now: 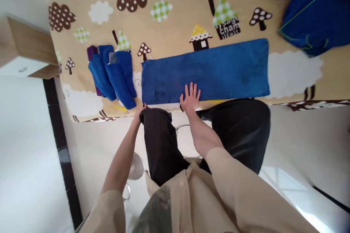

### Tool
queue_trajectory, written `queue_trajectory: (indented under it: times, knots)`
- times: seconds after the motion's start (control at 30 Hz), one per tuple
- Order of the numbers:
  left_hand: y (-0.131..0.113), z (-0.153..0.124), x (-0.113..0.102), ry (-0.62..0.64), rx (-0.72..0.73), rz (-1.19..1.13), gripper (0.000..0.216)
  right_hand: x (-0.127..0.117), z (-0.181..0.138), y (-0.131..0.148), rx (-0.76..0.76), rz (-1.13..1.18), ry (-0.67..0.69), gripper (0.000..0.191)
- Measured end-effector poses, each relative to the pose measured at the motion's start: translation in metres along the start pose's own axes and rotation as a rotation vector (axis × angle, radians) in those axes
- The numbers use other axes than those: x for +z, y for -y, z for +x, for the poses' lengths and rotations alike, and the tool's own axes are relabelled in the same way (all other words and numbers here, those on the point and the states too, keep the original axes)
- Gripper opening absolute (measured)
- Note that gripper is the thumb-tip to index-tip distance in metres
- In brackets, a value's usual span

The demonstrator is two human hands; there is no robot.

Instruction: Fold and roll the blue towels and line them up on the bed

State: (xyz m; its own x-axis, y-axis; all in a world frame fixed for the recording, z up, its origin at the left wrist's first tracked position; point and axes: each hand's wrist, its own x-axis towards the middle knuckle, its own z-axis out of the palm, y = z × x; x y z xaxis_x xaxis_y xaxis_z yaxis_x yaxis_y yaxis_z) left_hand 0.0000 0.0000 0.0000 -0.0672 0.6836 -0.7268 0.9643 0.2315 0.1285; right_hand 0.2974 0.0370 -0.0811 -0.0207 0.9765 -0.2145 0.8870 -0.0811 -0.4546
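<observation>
A blue towel (218, 69), folded into a long strip, lies flat along the near side of the cloth-covered table. My right hand (190, 99) rests palm down on its near edge with the fingers spread. At the towel's near left corner is my left hand (141, 110), its fingers closed at the edge and partly hidden beside my knee. Left of the strip sit several rolled or folded blue towels (120, 85), with a purple cloth (92, 53) and a bit of grey showing among them.
A patterned beige tablecloth (169, 40) covers the table. Bunched blue fabric (317, 14) with a green line lies at the far right. A wooden cabinet (30, 43) stands at the left. My knees (240, 116) reach the table's front edge.
</observation>
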Motion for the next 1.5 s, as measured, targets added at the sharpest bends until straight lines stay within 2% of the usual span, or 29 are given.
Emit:
queue_trajectory:
  times: [0.1,0.2,0.23,0.27,0.37,0.43,0.5,0.6,0.73,0.83,1.0,1.1,1.17,1.27,1.33,1.43,1.5]
  knots:
    - [0.004,0.021,-0.015,0.06,-0.005,0.043,0.039,0.004,0.006,-0.004,0.016,-0.004,-0.019,0.071]
    - [0.006,0.051,-0.049,0.105,0.092,-0.018,0.03,0.008,0.008,-0.003,0.015,-0.018,-0.044,0.071]
    - [0.007,0.063,-0.062,0.068,0.132,-0.091,0.032,0.009,0.008,-0.003,0.012,-0.024,-0.055,0.071]
    - [0.008,0.076,-0.075,-0.022,0.171,-0.203,0.035,0.011,0.007,-0.003,0.008,-0.03,-0.064,0.071]
    - [0.01,0.12,-0.107,-0.448,0.23,-0.474,0.032,0.014,0.006,-0.006,0.001,-0.048,-0.073,0.072]
    - [0.012,0.149,-0.122,-0.625,0.231,-0.514,0.024,0.015,0.006,-0.007,0.004,-0.062,-0.072,0.073]
    - [0.012,0.175,-0.133,-0.65,0.218,-0.514,0.018,0.016,0.006,-0.008,0.011,-0.077,-0.075,0.073]
    - [0.012,0.204,-0.141,-0.583,0.208,-0.539,0.021,0.017,0.006,-0.008,0.012,-0.093,-0.085,0.073]
    - [0.013,0.225,-0.139,-0.584,0.239,-0.618,0.042,0.018,0.006,-0.009,0.013,-0.102,-0.085,0.073]
    - [0.014,0.23,-0.136,-0.576,0.28,-0.65,0.046,0.018,0.006,-0.009,0.013,-0.106,-0.088,0.073]
    - [0.008,0.223,-0.145,-0.608,0.247,-0.577,0.047,0.016,0.006,-0.008,0.016,-0.111,-0.081,0.074]
    - [-0.006,0.212,-0.152,-0.605,0.243,-0.454,0.054,0.015,0.005,-0.006,0.026,-0.123,-0.064,0.075]
    - [-0.021,0.204,-0.151,-0.651,0.258,-0.392,0.051,0.014,0.005,-0.006,0.036,-0.125,-0.052,0.075]
    - [-0.054,0.188,-0.133,-0.723,0.354,-0.308,0.043,0.013,0.006,-0.005,0.041,-0.12,-0.041,0.074]
    - [-0.08,0.178,-0.112,-0.654,0.518,-0.226,0.047,0.013,0.006,-0.005,0.041,-0.115,-0.04,0.074]
    - [-0.117,0.165,-0.072,-0.484,0.78,-0.109,0.054,0.013,0.007,-0.006,0.04,-0.109,-0.043,0.073]
    - [-0.134,0.16,-0.047,-0.423,0.861,-0.074,0.059,0.013,0.007,-0.006,0.037,-0.106,-0.042,0.073]
